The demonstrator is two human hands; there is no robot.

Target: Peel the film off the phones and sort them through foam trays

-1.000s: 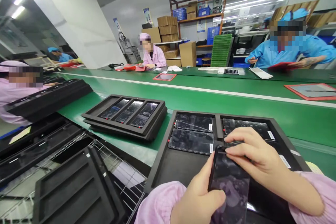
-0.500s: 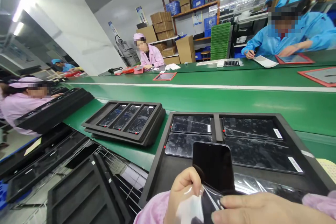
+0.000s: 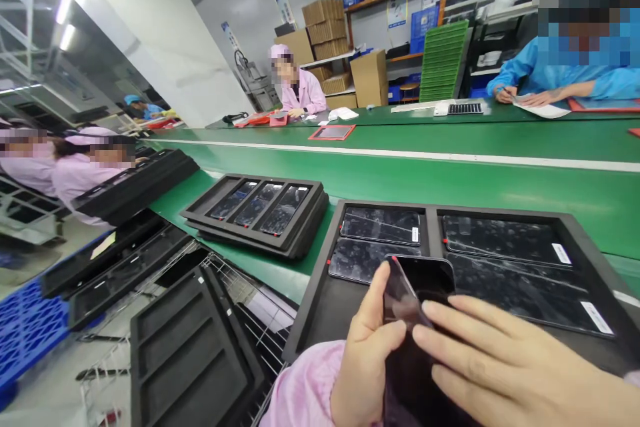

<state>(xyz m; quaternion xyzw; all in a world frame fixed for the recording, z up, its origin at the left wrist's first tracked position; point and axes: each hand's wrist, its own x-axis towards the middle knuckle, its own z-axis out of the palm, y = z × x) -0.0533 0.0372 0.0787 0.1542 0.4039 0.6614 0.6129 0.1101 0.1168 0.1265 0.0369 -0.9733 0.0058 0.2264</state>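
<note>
A glossy black rectangular phone panel (image 3: 425, 283) is clamped by the left hand (image 3: 367, 360); the right hand (image 3: 500, 367) is laid flat upon it, fingers spread, with a black foam tray (image 3: 320, 300) at twelve o'clock

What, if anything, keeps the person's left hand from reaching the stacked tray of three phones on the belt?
Probably nothing blocks it, so yes: the stacked tray lies left of the left hand with nothing standing between. But that hand is gripping a dark phone.
</note>
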